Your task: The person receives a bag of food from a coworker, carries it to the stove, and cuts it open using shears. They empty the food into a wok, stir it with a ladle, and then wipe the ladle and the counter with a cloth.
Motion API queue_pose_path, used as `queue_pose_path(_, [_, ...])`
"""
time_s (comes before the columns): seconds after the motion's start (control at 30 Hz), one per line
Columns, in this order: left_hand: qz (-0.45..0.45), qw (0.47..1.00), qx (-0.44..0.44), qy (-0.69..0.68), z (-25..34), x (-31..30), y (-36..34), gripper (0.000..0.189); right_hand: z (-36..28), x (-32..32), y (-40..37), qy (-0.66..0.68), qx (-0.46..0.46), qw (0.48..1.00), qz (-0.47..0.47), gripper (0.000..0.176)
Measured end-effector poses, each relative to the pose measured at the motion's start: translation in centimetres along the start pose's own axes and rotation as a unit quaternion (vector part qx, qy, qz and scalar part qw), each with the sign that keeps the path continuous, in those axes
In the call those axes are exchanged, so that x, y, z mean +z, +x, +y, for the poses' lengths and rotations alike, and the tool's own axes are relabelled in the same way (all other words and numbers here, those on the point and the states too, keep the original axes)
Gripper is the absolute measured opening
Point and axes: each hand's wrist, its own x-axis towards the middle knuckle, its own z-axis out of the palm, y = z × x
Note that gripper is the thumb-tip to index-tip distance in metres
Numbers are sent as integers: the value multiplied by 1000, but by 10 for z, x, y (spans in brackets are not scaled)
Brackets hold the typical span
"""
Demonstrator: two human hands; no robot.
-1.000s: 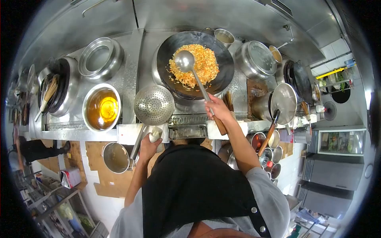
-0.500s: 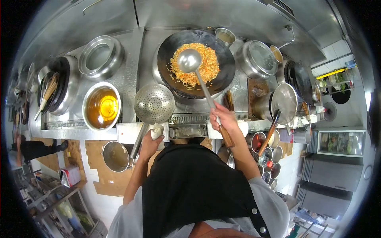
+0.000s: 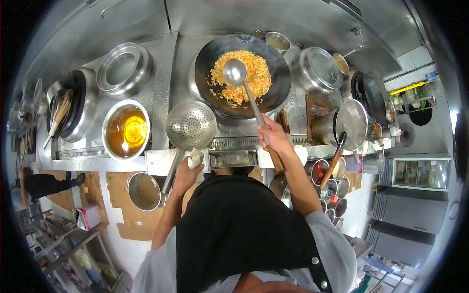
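Note:
In the head view, my right hand (image 3: 275, 137) is closed around the wooden-ended handle of a long steel ladle (image 3: 235, 72). The ladle's bowl rests at the orange-tinted fried rice (image 3: 257, 78), rounded back facing up. That rice lies spread in the bottom of a dark wok (image 3: 278, 100) on the stove. My left hand (image 3: 186, 175) grips a bunched white cloth (image 3: 196, 158) at the stove's front edge. Right beside it runs the handle of a perforated skimmer (image 3: 191, 126), whose round head lies left of the wok.
A steel bowl of amber oil (image 3: 110, 139) stands at left, with a lidded-looking steel pot (image 3: 142, 66) behind it. To the right are another pot (image 3: 305, 73), a strainer pan (image 3: 355, 128) and several seasoning containers (image 3: 342, 187). A bucket (image 3: 131, 190) sits low at left. Someone's dark-trousered leg (image 3: 53, 183) shows far left.
My right hand has moved forward with the ladle, whose bowl has shifted slightly across the rice. My left hand stays in nearly the same place with the cloth.

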Motion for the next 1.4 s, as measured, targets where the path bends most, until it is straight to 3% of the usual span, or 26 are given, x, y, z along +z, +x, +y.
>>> queue_pose_path(0.1, [21, 1000, 11, -5, -14, 4, 0, 51, 15, -5, 5, -4, -36, 999, 8, 69])
queue_pose_path(0.2, [14, 1000, -9, 3, -22, 4, 1, 53, 14, -15, 28, -103, -34, 994, 16, 73])
queue_pose_path(0.37, [22, 999, -15, -18, -6, -2, -5, 52, 7, -11, 9, -86, -52, 995, 13, 73])
queue_pose_path(0.43, [7, 999, -22, -22, -3, -1, -5, 50, 12, -12, 21, -114, -24, 993, 1, 73])
queue_pose_path(0.57, [-33, 999, -11, 5, -10, 1, 2, 46, -1, -4, 9, -159, -59, 985, 33, 73])
queue_pose_path(0.7, [-15, 1000, 14, -10, -12, 8, 5, 47, 14, -12, 17, -120, -31, 992, -14, 72])
queue_pose_path(0.77, [-12, 1000, 22, -1, -10, 10, 8, 49, 0, -10, 9, -132, -47, 990, 10, 73])
queue_pose_path(1.0, [-25, 1000, -10, 12, -13, 11, 10, 54, 6, -13, 15, -56, 3, 998, -19, 70])
queue_pose_path(1.1, [-14, 1000, -3, 11, -9, 8, 3, 51, 0, -14, -6, -90, -47, 994, 34, 69])
queue_pose_path(1.27, [-33, 997, -20, -60, -24, 9, 9, 47, 23, -43, -6, -121, -42, 991, 45, 67])
queue_pose_path(1.4, [-42, 999, -8, -4, -10, 1, 2, 50, 8, -39, -16, -145, -63, 986, 57, 68])
